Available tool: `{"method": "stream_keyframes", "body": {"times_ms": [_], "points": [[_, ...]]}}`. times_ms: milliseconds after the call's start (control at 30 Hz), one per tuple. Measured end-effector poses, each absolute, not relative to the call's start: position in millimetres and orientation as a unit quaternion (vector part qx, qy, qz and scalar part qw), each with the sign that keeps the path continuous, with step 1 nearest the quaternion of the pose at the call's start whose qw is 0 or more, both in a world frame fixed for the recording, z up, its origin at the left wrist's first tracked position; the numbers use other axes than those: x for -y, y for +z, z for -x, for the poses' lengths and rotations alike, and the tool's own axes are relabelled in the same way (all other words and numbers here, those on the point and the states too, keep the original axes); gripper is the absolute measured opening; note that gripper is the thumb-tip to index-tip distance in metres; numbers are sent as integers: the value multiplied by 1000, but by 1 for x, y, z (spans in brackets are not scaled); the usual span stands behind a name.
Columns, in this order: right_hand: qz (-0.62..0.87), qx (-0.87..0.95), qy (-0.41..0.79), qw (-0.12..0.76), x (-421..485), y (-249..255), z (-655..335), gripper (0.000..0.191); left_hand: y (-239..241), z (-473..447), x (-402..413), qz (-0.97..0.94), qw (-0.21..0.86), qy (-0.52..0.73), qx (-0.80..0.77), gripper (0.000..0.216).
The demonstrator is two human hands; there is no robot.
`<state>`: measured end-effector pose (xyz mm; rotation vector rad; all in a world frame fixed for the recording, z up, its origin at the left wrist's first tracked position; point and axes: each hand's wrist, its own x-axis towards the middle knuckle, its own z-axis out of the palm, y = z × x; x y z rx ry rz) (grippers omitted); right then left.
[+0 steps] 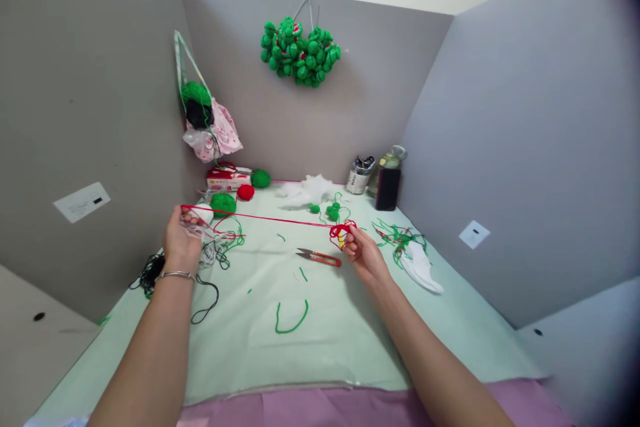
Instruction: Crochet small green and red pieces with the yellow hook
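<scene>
From here, the left hand (183, 237) and right hand (364, 250) pinch red yarn (280, 219), apparently keeping it taut; the right perhaps grips a yellow piece (342, 239) too.

Bright, soft light; the right edge blurs into darkness.

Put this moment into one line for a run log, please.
left hand: holding red yarn | right hand: holding loops of red yarn | red yarn: stretched between hands | snips: lying on pale cloth, untouched
</scene>
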<state>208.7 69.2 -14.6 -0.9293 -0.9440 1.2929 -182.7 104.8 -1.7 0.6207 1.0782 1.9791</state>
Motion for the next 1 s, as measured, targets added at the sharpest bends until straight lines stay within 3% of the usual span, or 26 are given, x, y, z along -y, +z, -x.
{"method": "stream_keyframes", "body": {"times_ms": [100, 267, 500, 733, 867, 1000], "points": [[410, 463, 553, 558, -60, -7, -201, 45, 0, 175, -106, -271, 458, 736, -418, 39], [439, 566, 507, 479, -44, -3, -177, 31, -4, 154, -98, -355, 548, 638, -408, 35], [434, 670, 447, 404, -36, 20, -156, 12, -6, 136, -87, -468, 591, 519, -403, 24], [394, 671, 497, 384, -67, 27, -113, 56, -11, 128, -83, -546, 575, 459, -401, 33], [355, 651, 573, 351, -82, 14, -95, 36, -16, 132, -90, -555, 536, 456, -443, 33], [364, 595, 595, 399, -95, 12, -109, 40, -18, 141, -98, -519, 467, 511, -501, 38]]}}
